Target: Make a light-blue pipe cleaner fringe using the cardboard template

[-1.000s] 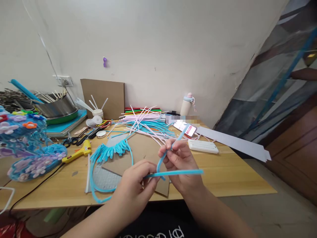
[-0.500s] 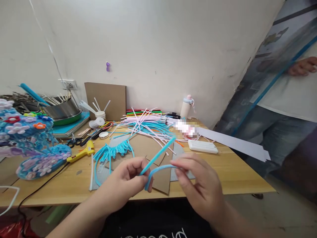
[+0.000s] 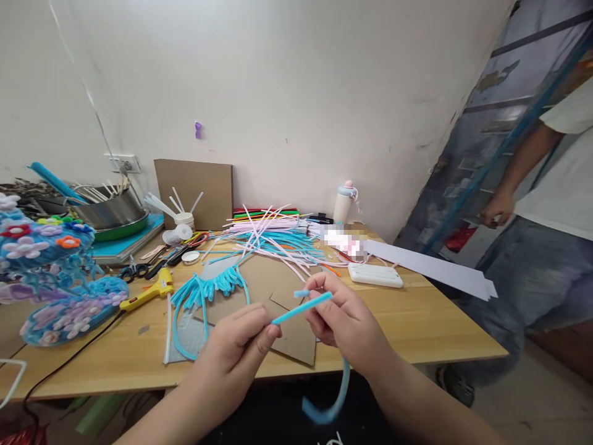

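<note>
Both hands are up over the near edge of the wooden table [image 3: 417, 334], working one blue pipe cleaner [image 3: 301, 307]. The left hand [image 3: 236, 346] pinches its lower end between thumb and fingertips, the fingers curled in tight. The right hand [image 3: 345, 321] grips the same pipe cleaner a little further along, thumb pressed against the fingers, and a short blue tip sticks out just above them. The straight stretch runs tilted between the two hands, rising toward the right. Below the right hand the rest of it hangs down past the table edge and curls into a hook in front of the person's dark shirt.

Directly under the hands lie flat cardboard pieces [image 3: 296, 337]. Just left of them sits a half-made blue fringe [image 3: 208, 287] of looped pipe cleaners, with a long blue loop trailing toward the table edge. Behind that is a loose heap of pink and blue pipe cleaners [image 3: 273, 238], spread like a fan. A yellow glue gun [image 3: 148, 290] lies to the left, scissors [image 3: 134, 270] just beyond it. Far left, a blue craft piece covered with small flowers [image 3: 69, 312] rests on the table. A white flat box [image 3: 375, 275] lies to the right of the heap, and a small bottle [image 3: 345, 203] stands at the wall. At the right edge another person [image 3: 546, 247] stands beside the table, one hand hanging at the hip.
</note>
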Tool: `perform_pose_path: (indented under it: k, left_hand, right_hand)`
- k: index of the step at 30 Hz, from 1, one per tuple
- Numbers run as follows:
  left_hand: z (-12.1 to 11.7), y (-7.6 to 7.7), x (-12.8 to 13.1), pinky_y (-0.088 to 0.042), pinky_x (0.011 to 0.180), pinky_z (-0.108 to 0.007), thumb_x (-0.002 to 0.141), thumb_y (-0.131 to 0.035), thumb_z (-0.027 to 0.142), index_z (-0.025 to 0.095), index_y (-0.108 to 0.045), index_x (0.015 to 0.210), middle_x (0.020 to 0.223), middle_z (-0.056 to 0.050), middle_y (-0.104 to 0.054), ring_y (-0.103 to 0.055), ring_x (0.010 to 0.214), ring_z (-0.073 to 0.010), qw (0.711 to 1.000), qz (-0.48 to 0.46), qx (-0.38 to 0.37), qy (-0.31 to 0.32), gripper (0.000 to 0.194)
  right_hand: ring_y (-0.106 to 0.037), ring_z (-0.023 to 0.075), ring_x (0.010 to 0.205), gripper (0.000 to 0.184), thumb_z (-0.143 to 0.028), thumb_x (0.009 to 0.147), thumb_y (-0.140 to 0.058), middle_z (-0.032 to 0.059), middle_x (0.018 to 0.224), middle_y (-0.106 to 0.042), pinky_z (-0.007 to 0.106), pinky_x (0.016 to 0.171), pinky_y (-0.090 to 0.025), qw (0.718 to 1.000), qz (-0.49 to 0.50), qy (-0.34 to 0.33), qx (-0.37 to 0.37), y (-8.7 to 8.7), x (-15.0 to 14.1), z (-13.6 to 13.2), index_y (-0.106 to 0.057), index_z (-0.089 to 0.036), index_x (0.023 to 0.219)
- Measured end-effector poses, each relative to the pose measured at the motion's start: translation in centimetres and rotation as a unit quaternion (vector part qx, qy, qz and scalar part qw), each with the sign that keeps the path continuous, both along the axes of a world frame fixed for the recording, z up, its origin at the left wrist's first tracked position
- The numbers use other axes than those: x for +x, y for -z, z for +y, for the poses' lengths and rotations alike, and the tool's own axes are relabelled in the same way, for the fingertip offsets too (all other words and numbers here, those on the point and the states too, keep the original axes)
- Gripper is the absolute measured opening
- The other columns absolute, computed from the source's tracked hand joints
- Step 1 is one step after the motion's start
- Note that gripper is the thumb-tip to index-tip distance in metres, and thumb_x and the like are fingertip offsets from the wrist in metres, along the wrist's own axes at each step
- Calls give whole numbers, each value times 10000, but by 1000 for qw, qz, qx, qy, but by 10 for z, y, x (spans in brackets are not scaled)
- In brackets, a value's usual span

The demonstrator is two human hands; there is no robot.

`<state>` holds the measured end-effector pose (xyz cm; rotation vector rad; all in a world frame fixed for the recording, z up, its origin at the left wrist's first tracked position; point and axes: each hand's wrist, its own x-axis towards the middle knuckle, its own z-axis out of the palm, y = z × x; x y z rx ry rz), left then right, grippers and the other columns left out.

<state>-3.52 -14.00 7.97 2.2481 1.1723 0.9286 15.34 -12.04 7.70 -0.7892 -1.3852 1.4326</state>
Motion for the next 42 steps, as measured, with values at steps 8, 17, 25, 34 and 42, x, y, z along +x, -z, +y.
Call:
perform_pose_path:
  k: [8, 17, 25, 34, 42]
  left_hand:
    - [4, 3, 3, -373, 541, -219, 891, -369, 279, 179, -557, 750, 617, 11, -505, -484, 587, -115, 999, 19, 23, -37, 256]
    - [5, 5, 5, -400, 545, -229, 862, -422, 253, 177, -578, 782, 650, 3, -539, -495, 604, -115, 999, 5, -2, -42, 192]
    - [8, -4, 30, -390, 415, -177, 808, -525, 271, 197, -465, 921, 634, 31, -533, -507, 497, -79, 939, -316, -135, -26, 148]
    - [13, -3, 21, -396, 470, -163, 789, -574, 214, 176, -587, 767, 663, 20, -565, -523, 556, -66, 945, -311, -98, -19, 46]
    - [9, 8, 16, -444, 565, -197, 790, -572, 212, 193, -588, 792, 744, 2, -555, -535, 665, -99, 967, -250, -4, -57, 25]
  right_hand:
    - [-461, 61, 427, 183, -310, 852, -475, -23, 632, -504, 167, 347, -361, 993, 115, -19, -11, -1, -7, -3, -542, -209, 989]
    - [-551, 102, 487, 101, -272, 780, -593, 1, 617, -613, 199, 390, -437, 988, 127, 73, 42, 0, -15, 4, -539, -191, 809]
    - [-466, 55, 452, 98, -258, 764, -617, -43, 588, -521, 179, 417, -400, 987, 149, 62, 18, 10, -32, 4, -551, -186, 770]
    - [-508, 69, 476, 154, -310, 774, -603, -16, 608, -578, 160, 393, -375, 994, 106, 31, 0, 13, -30, 3, -546, -175, 820]
    - [-371, 20, 408, 188, -340, 817, -537, -33, 605, -508, 148, 359, -263, 999, 15, 21, 25, 15, -29, -6, -536, -160, 763]
